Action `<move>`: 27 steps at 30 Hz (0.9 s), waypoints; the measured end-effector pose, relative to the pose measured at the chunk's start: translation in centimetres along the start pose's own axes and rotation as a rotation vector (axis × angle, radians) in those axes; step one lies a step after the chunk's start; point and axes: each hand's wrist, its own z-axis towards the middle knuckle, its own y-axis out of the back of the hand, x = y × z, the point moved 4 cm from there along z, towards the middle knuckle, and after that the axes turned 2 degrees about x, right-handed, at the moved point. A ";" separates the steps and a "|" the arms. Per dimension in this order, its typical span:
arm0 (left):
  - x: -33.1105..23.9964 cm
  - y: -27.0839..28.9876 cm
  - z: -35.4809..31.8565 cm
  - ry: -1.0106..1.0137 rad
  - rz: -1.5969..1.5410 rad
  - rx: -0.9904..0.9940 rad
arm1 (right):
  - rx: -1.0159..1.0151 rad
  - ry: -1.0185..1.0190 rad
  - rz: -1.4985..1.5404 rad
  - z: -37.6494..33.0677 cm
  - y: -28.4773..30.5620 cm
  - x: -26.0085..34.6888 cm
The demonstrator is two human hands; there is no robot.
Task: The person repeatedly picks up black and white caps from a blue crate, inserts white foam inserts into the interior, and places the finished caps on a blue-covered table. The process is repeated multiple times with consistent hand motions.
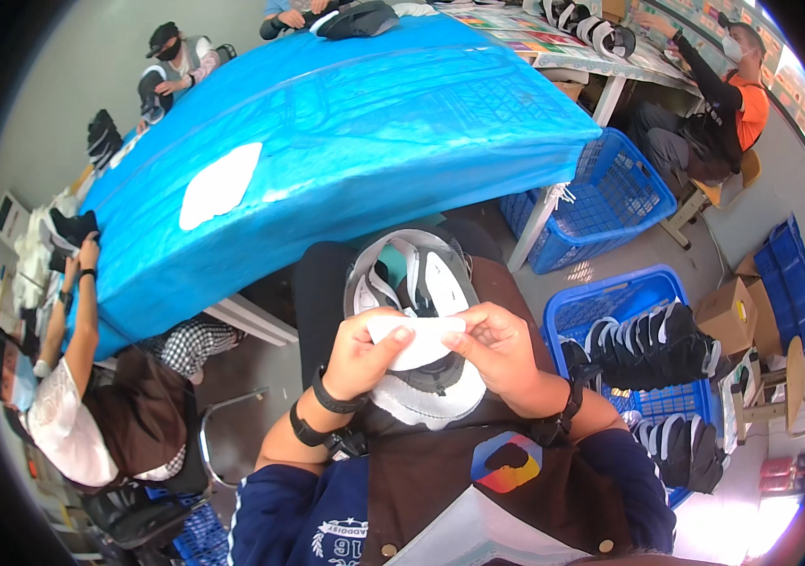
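Workroom: desk [327, 123] under blue plastic sheeting, at twelve o'clock, bore one white sheet [221, 184]; blue plastic basket [555, 300] of black shoe uppers [653, 340] stood at three o'clock. Grey-and-white shoe upper [426, 401], one, lay in the wearer's lap. White pad [414, 347], one, sat over it, pinched between thumb and fingers by the left hand [369, 354] at nine o'clock and the right hand [497, 349] at three; attachment could not be told. Pad looked light, soft, easily creased, best held by opposite edges; upper seemed light, flexible, best steadied at its rim.
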 end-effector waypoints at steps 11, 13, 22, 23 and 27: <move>-2.7 1.5 0.3 -0.280 0.419 0.073 | 0.073 -0.245 -0.566 1.6 3.2 1.1; -3.1 2.8 0.5 -0.206 0.879 -0.182 | -0.158 -0.134 -0.374 2.3 5.2 0.7; 1.2 4.2 -0.4 0.263 0.110 -0.045 | -0.361 -0.108 -0.051 3.0 8.0 -2.5; 1.4 4.5 -0.4 0.286 -0.059 -0.097 | -0.300 -0.107 -0.054 3.0 7.6 -2.4; 0.8 4.9 -0.6 0.270 -0.506 -0.208 | -0.164 -0.021 -0.317 2.8 6.2 -1.1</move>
